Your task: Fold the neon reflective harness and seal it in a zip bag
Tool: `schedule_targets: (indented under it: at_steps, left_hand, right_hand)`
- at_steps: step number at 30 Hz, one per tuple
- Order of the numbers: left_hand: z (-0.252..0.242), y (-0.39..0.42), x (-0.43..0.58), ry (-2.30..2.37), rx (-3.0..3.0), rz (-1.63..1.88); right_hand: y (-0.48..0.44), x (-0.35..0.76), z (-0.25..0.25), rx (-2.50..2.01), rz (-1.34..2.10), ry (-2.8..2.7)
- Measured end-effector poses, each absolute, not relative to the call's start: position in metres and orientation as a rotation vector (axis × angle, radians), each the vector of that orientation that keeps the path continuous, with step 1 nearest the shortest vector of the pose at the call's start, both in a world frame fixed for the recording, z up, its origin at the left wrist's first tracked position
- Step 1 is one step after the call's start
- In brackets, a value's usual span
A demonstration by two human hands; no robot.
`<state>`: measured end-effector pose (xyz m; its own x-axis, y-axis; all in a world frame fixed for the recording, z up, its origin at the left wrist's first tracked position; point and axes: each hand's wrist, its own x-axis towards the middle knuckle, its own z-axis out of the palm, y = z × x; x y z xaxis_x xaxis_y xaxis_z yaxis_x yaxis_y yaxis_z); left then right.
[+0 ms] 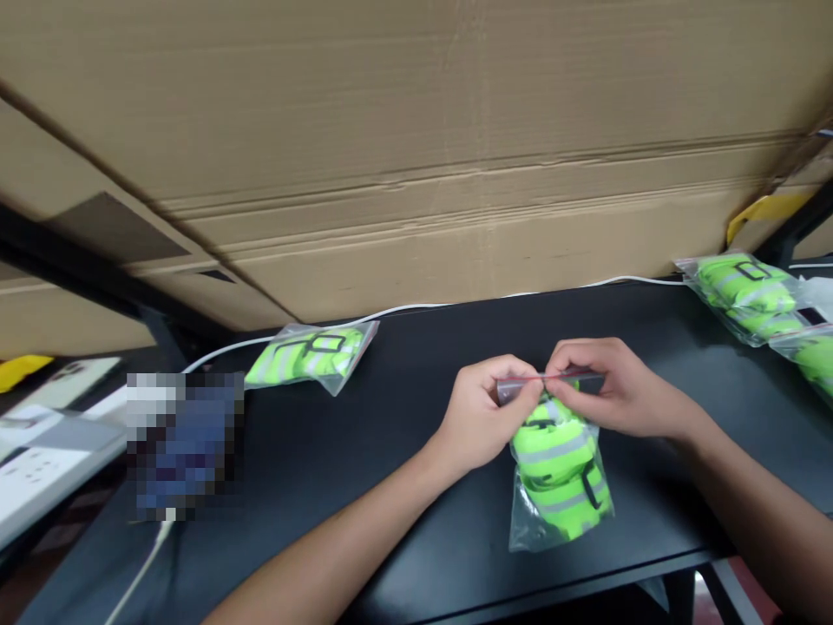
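A clear zip bag (530,521) hangs from both hands above the front part of the black table. Inside it lies a folded bright green strap (556,460) with grey reflective bands and a black buckle. My left hand (488,408) pinches the red-lined zip edge between thumb and forefinger. Right beside it, my right hand (608,391) grips the same edge, the two thumbs almost touching. Whether the zip is closed under the fingers cannot be made out.
Another bagged green strap (312,356) lies at the back left, with more bagged straps (748,291) at the back right. A white cable (403,308) runs along the cardboard wall (455,217). At left are a pixelated blue object (188,443) and a white power strip (45,477).
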<state>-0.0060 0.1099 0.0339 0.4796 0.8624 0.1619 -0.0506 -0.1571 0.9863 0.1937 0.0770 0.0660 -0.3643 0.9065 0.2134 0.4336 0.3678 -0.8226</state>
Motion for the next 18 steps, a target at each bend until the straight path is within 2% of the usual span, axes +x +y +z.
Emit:
schedule_targets:
  at_steps: [4, 8, 11, 14, 18]
  left_hand:
    - [0.031, 0.128, -0.011, 0.811, 1.484, 0.867]
    - [0.033, 0.142, -0.017, 0.959, 1.776, 0.819]
    - [0.031, 0.143, -0.018, 1.054, 1.848, 0.759]
    - [0.026, 0.143, -0.016, 1.026, 1.657, 0.662]
    - [0.017, 0.142, -0.016, 0.898, 1.275, 0.67]
  right_hand:
    - [0.087, 0.219, 0.063, -1.432, 1.094, -1.793]
    - [0.096, 0.232, 0.052, -1.602, 1.044, -1.79]
    - [0.106, 0.236, 0.041, -1.675, 0.904, -1.89]
    - [0.111, 0.24, 0.037, -1.727, 0.693, -2.014]
    - [0.081, 0.226, 0.044, -1.832, 0.208, -1.86]
